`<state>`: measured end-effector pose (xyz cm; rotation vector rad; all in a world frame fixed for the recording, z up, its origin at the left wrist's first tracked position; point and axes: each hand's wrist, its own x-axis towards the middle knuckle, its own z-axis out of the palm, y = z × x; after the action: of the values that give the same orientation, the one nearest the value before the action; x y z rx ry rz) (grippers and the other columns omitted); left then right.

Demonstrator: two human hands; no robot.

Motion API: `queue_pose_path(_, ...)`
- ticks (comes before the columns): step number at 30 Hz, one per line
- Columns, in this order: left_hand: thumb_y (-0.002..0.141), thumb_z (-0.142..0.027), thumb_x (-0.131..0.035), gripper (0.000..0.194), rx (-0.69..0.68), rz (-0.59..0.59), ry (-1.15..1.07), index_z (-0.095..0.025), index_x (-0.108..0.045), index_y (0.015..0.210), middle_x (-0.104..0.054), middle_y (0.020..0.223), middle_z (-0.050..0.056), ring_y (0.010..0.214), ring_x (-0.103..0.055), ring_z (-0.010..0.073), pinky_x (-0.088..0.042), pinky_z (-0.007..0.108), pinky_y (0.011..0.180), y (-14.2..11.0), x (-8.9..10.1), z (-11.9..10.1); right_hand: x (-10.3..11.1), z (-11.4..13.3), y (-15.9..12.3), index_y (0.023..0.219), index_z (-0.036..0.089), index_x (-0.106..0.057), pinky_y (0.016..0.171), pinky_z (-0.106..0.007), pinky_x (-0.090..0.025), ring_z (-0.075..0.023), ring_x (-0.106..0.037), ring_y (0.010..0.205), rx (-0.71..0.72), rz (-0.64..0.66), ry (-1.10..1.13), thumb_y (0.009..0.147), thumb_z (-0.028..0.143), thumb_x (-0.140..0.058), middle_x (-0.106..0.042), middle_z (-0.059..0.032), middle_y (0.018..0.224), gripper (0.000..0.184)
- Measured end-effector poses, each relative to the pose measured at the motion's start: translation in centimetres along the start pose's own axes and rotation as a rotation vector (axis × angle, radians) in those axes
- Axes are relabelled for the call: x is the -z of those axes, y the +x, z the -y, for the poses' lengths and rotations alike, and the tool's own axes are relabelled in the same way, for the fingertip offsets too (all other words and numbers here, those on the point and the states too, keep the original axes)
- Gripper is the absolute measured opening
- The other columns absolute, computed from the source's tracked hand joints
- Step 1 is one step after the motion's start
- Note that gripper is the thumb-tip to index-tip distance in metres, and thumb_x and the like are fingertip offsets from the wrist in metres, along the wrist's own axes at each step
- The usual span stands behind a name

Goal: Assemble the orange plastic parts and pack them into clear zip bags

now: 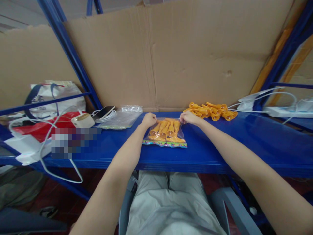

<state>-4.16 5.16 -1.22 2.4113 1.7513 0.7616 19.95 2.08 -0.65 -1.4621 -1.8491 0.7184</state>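
Clear bag (162, 143), one, orange pieces (170, 129) inside; two hands (149, 120) (187, 117) pinching far corners; one orange pile (215, 116).

Your bag (168, 144) is thin clear plastic, glossy; your horns (221, 107) look smooth plastic, slight shine. Your table (205, 150): smooth, low gloss, like painted metal. Post (70, 55): same look. Board (195, 55) facing you: matt cardboard, creased. Tote (68, 88): cloth. Flat bags (122, 119): crinkly clear plastic. Your trousers (156, 195): matt cloth, wrinkled.

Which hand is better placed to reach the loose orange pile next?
Probably the right hand: it's beside the orange pile, while the left hand is at the opposite side of the bag.
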Motion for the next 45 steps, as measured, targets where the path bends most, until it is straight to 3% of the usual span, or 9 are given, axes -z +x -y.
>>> queue_pose_path(5, 0.066, -0.003, -0.047, 0.023, -0.149, -0.137, 0.086, -0.017, -0.061, 0.053, -0.068, 0.075, 0.006, 0.078, -0.062, 0.0186, -0.047, 0.027, 0.076, 0.4, -0.2, 0.2, 0.2, -0.1, -0.1, 0.048, 0.016, -0.054, 0.049, -0.019, -0.039, -0.0098, -0.050, 0.046, -0.017, 0.013, -0.017, 0.087, 0.015, -0.046, -0.056, -0.0025, 0.046, 0.041)
queue_pose_path(8, 0.067, -0.003, -0.046, 0.024, -0.244, -0.218, 0.022, -0.018, -0.057, 0.051, -0.066, 0.077, 0.007, 0.078, -0.060, 0.0182, -0.047, 0.028, 0.077, 0.5, -0.3, 0.2, -0.1, 0.0, 0.0, 0.051, 0.018, -0.054, 0.051, -0.021, -0.040, -0.0108, -0.051, 0.049, -0.016, -0.060, 0.004, 0.094, 0.031, -0.050, -0.056, -0.0032, 0.048, 0.045)
queue_pose_path(14, 0.068, -0.001, -0.046, 0.026, -0.372, -0.322, -0.151, -0.019, -0.049, 0.048, -0.060, 0.075, 0.003, 0.074, -0.056, 0.0147, -0.045, 0.025, 0.072, 0.1, -0.4, -0.8, -0.2, 0.4, 0.1, 0.065, 0.019, -0.055, 0.059, -0.021, -0.042, -0.0110, -0.054, 0.061, 0.103, -0.198, 0.125, 0.078, 0.030, -0.076, -0.062, 0.0002, 0.063, 0.027)
queue_pose_path(22, 0.071, 0.002, -0.047, 0.027, -0.448, -0.321, -0.166, -0.018, -0.047, 0.052, -0.057, 0.081, 0.003, 0.076, -0.055, 0.0132, -0.044, 0.024, 0.072, -0.8, -0.2, -2.4, 2.0, 1.1, -1.7, 0.070, 0.016, -0.070, 0.055, -0.021, -0.042, -0.0108, -0.055, 0.059, -0.018, 0.248, 0.233, 0.072, 0.043, -0.080, -0.067, -0.0020, 0.066, 0.029)
queue_pose_path(26, 0.071, 0.003, -0.045, 0.028, -0.462, -0.332, -0.171, -0.018, -0.046, 0.053, -0.057, 0.080, 0.002, 0.075, -0.055, 0.0124, -0.044, 0.023, 0.072, -1.0, -0.1, -2.8, 3.2, 1.4, -1.8, 0.075, 0.015, -0.071, 0.059, -0.023, -0.046, -0.0150, -0.061, 0.066, -0.123, 0.316, 0.402, 0.084, 0.052, -0.067, -0.071, -0.0082, 0.076, 0.038)
queue_pose_path(31, 0.072, 0.003, -0.044, 0.028, -0.486, -0.330, -0.177, -0.018, -0.046, 0.054, -0.057, 0.080, 0.002, 0.076, -0.055, 0.0123, -0.044, 0.023, 0.072, -1.2, -0.2, -3.2, 3.2, 1.3, -1.1, 0.073, 0.015, -0.066, 0.062, -0.024, -0.048, -0.0124, -0.057, 0.061, -0.166, -0.007, 0.505, 0.098, 0.039, -0.050, -0.069, -0.0090, 0.077, 0.038)
queue_pose_path(34, 0.072, 0.003, -0.043, 0.028, -0.496, -0.343, -0.170, -0.018, -0.046, 0.054, -0.057, 0.081, 0.002, 0.076, -0.055, 0.0127, -0.044, 0.023, 0.073, -1.2, -0.4, -3.2, 2.3, 1.2, -0.9, 0.071, 0.015, -0.065, 0.060, -0.021, -0.047, -0.0100, -0.055, 0.058, -0.142, -0.071, 0.472, 0.098, 0.033, -0.052, -0.069, -0.0073, 0.075, 0.034)
queue_pose_path(38, 0.074, 0.001, -0.043, 0.027, -0.501, -0.339, -0.163, -0.018, -0.048, 0.055, -0.058, 0.082, 0.003, 0.078, -0.055, 0.0128, -0.044, 0.023, 0.074, -1.2, -0.5, -3.1, 1.0, 1.4, -1.2, 0.072, 0.015, -0.067, 0.059, -0.019, -0.048, -0.0099, -0.058, 0.059, -0.088, -0.012, 0.479, 0.092, 0.034, -0.062, -0.070, -0.0055, 0.071, 0.028)
queue_pose_path(45, 0.075, 0.000, -0.044, 0.026, -0.483, -0.339, -0.148, -0.018, -0.049, 0.056, -0.059, 0.086, 0.003, 0.078, -0.055, 0.0125, -0.044, 0.022, 0.075, -1.3, -0.4, -3.2, -0.2, 2.4, -2.5, 0.079, 0.014, -0.070, 0.069, -0.022, -0.055, -0.0124, -0.067, 0.067, -0.182, 0.299, 0.672, 0.092, 0.022, -0.062, -0.074, -0.0065, 0.078, 0.016)
